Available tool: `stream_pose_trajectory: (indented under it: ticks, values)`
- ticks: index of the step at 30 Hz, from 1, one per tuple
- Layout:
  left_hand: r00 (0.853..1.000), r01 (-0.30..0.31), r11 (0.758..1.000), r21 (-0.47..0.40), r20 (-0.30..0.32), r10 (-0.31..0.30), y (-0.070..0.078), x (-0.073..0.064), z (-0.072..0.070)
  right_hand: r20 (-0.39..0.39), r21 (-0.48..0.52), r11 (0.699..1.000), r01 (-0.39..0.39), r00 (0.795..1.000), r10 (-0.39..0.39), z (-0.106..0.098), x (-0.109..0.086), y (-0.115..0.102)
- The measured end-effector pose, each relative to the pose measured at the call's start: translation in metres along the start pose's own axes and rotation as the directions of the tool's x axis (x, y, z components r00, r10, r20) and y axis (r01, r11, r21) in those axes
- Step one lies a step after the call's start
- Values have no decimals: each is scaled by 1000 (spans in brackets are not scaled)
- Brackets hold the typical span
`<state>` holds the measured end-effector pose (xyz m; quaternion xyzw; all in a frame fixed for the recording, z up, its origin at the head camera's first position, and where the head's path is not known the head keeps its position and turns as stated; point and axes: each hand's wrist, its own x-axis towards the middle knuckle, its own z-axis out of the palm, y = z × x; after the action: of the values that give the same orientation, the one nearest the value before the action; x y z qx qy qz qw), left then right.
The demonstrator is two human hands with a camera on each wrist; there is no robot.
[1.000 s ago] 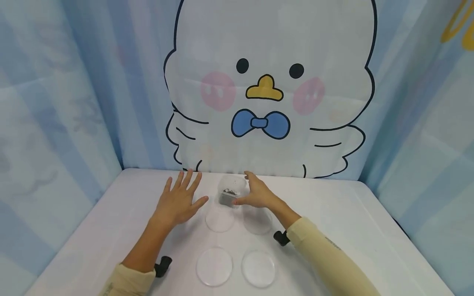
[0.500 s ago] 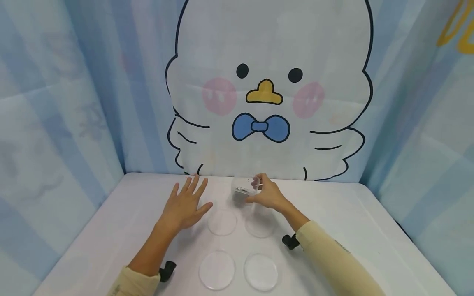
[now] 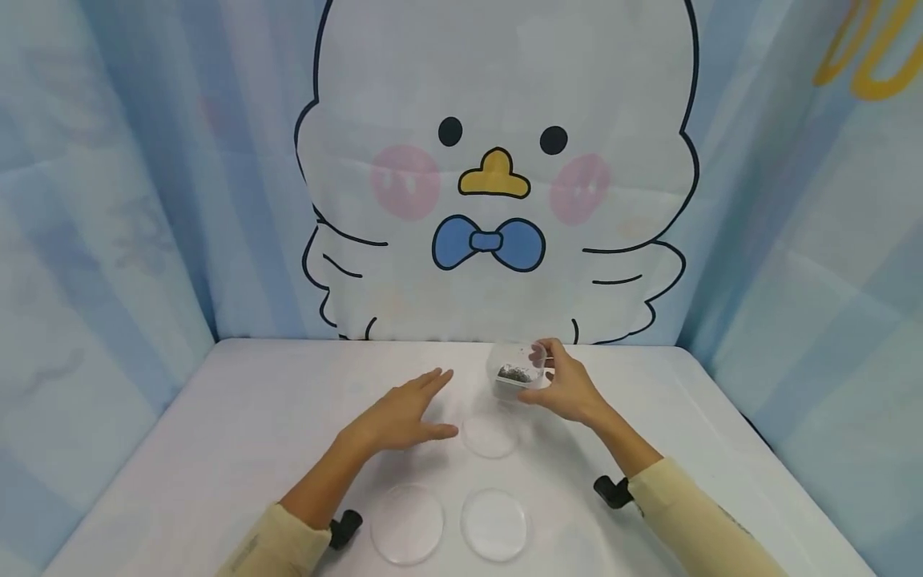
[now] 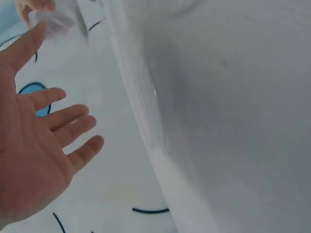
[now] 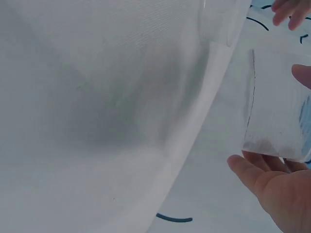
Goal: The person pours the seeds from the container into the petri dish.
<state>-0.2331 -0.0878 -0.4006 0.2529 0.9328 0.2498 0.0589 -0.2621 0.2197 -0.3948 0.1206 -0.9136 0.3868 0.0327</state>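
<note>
My right hand (image 3: 571, 390) grips a clear plastic container (image 3: 510, 385) between thumb and fingers, lifted above the far side of the white table. Small dark, silvery bits show inside it in the head view. Seen in the right wrist view, the container (image 5: 274, 107) has thin clear walls, with fingers curled against one side. My left hand (image 3: 397, 418) hovers over the table, fingers extended and thumb apart, holding nothing. Its palm (image 4: 29, 160) faces the left wrist camera. Just right of the left thumb lies a clear round disc (image 3: 490, 434).
Two more clear round discs (image 3: 407, 525) lie side by side nearer the front of the white table (image 3: 238, 449). A cloth backdrop (image 3: 497, 296) with a cartoon bird hangs behind the table's far edge, and cloth curtains (image 3: 808, 320) flank it.
My right hand has carried the container to the right. The left hand has moved right and turned inward, now covering where another round disc showed earlier. The head view has shifted slightly.
</note>
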Motion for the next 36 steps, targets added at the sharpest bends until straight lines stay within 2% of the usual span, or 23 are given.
stream_pose_trajectory:
  ticks: [4, 8, 11, 15, 22, 25, 30, 36]
  values:
    - [996, -50, 998, -46, 74, 54, 9, 13, 6, -35, -24, 999, 27, 999, -28, -5, -10, 3]
    - [984, -104, 993, -57, 136, 111, 18, 29, 12, -60, -34, 998, 44, 997, -46, -8, -17, 5]
    - [978, -101, 994, -33, 178, 105, 26, 39, 16, -72, -43, 998, 52, 996, -55, -9, -21, 6]
    - [978, -74, 997, 29, 200, 67, 35, 52, 22, -94, -69, 995, 69, 993, -76, -8, -25, 8]
    - [979, -39, 995, 90, 201, 20, 38, 60, 31, -119, -114, 988, 101, 986, -115, 0, -24, 13]
    - [983, -16, 997, 79, 181, 2, 39, 59, 29, -119, -133, 985, 112, 985, -128, 3, -23, 14]
    - [987, -23, 1000, 21, 158, 20, 44, 58, 26, -144, -161, 976, 143, 975, -167, 3, -27, 14]
    - [990, -14, 999, 50, 138, 7, 46, 61, 31, -157, -214, 964, 159, 968, -194, 2, -33, 14]
